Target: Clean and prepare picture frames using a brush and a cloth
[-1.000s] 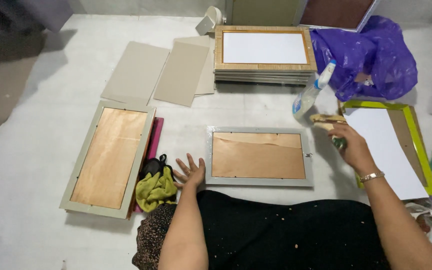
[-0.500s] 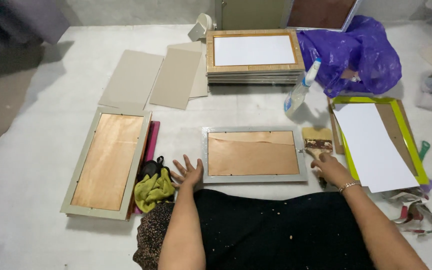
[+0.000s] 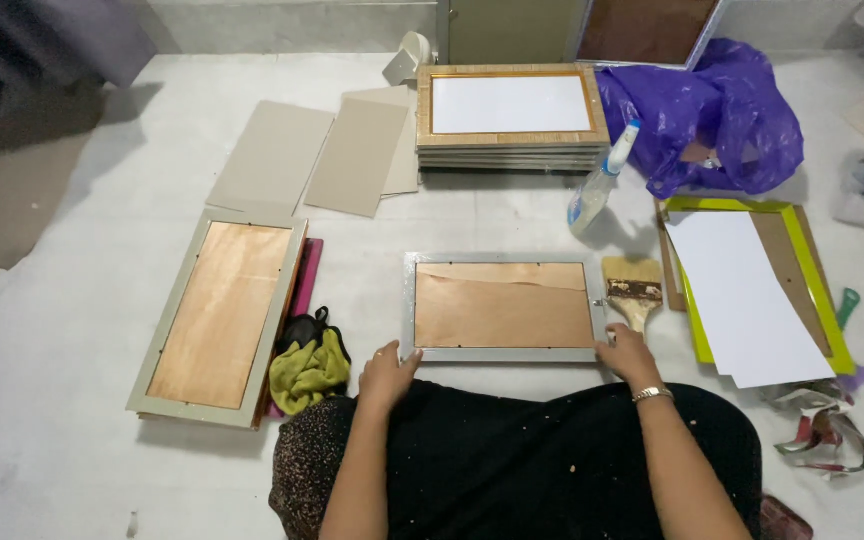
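- Left of the frame: a long grey picture frame (image 3: pixel 220 321) lies face down on the white floor covering (image 3: pixel 72 300), its brown backing up; a pink strip (image 3: pixel 302 285) pokes out from under its right edge.
- Upper left of centre: several grey cardboard sheets (image 3: pixel 352 155) lie flat, partly overlapping.
- Lower left of centre: a yellow-green cloth (image 3: pixel 307 372) is bunched against a black item, just beside the long frame.
- The left hand (image 3: pixel 388 374) sits at the lower left corner of the small grey frame (image 3: pixel 503 308), fingers curled onto its edge; the grip is closed on that corner.
- Centre: the small grey frame lies face down, brown backing up, right in front of the person's lap.
- Upper centre: a stack of wood-toned frames (image 3: pixel 512 115), the top one with a white pane.
- The right hand (image 3: pixel 627 354) grips the frame's lower right corner, its grip narrow around the edge.
- Just right of the frame: a paintbrush (image 3: pixel 634 287) lies on the floor, bristles away from the person, near the right hand.
- Above it: a spray bottle (image 3: pixel 597 183), tilted.
- Upper right: a purple plastic bag (image 3: pixel 722 115).
- Right: a lime-green frame (image 3: pixel 802 265) with white paper sheets (image 3: pixel 742 295) on it.
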